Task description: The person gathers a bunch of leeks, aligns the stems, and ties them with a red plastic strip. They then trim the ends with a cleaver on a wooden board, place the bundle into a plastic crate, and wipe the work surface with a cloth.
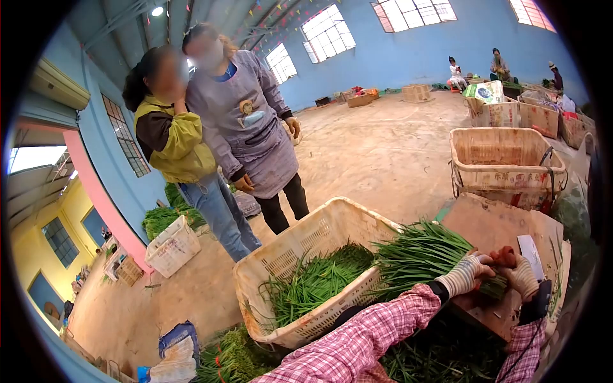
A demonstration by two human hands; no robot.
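Above the cardboard (491, 223), left hand (469, 272) and right hand (522, 277) clasp the chive bundle (415, 252)

red printed characters stand on the plastic crate (506, 172), too blurred to be read.

Daylight pours in through high windows (327, 32) on the far wall and fills the hall evenly; the floor (377, 153) is bright, with soft, faint shadows. A ceiling lamp (157, 11) glares at far left. Fisheye distortion bends walls near the edges, and a black vignette rings the frame. Two faces are blurred.
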